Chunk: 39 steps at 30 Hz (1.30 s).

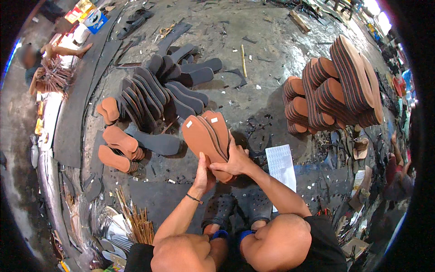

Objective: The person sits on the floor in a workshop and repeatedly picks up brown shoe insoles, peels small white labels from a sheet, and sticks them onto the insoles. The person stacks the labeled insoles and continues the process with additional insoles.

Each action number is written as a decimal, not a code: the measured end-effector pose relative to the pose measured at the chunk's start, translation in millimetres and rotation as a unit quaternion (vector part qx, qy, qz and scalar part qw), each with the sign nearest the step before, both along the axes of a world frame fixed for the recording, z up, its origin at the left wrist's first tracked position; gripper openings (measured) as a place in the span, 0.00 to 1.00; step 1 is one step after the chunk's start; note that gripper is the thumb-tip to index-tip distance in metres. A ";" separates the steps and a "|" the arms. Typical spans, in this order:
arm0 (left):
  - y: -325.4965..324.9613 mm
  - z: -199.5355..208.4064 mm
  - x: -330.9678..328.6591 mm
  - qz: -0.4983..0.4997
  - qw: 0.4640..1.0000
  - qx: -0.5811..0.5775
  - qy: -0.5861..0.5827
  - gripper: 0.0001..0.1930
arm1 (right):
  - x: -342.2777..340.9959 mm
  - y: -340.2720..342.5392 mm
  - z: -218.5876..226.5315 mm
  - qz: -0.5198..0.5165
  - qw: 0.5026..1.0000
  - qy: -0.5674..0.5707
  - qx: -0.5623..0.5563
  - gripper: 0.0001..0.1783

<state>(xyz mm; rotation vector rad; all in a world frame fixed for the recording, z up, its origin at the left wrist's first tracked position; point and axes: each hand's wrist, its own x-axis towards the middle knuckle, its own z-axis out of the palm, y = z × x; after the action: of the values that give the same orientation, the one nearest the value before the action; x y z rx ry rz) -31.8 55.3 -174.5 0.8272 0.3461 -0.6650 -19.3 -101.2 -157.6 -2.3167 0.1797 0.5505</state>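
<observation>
Between my hands is a bundle of brown shoe soles [199, 136] with dark edges, held above the floor in front of my feet. Two of its top faces show, each with a small white sticker near the toe end. My left hand [205, 174] grips the lower left side, thumb along the front sole. Wrapped round the right side and heel end, my right hand [236, 158] has its thumb across the front. Left of the bundle lie a dark sole [158, 143] and small stacks of brown soles [115, 156].
A heap of dark soles [145, 93] spreads at the far left. Tall stacks of brown soles [333, 90] stand at the right. A printed white sheet [281, 163] lies beside my right forearm. Thin sticks [136, 220] stand at lower left. Another person [38, 68] sits at the upper left.
</observation>
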 end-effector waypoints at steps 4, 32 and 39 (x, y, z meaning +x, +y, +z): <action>44.7 -44.2 13.5 0.061 0.980 0.184 0.045 0.37 | -6.7 -1.6 53.6 0.061 0.984 -0.016 -0.164 0.73; 8.4 107.7 4.7 -0.162 0.929 0.198 -0.268 0.49 | -11.7 -1.0 91.7 -0.179 0.836 -0.196 0.480 0.55; -50.1 249.9 102.1 -0.227 0.844 0.165 -0.458 0.46 | -1.5 -148.1 280.0 -0.231 0.736 -0.399 0.496 0.52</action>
<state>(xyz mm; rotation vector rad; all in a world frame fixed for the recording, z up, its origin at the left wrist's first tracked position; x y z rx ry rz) 70.3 5.2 75.4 1.4801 -0.6504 -0.5704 -20.7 -249.3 122.4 -1.1836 0.0153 -0.5423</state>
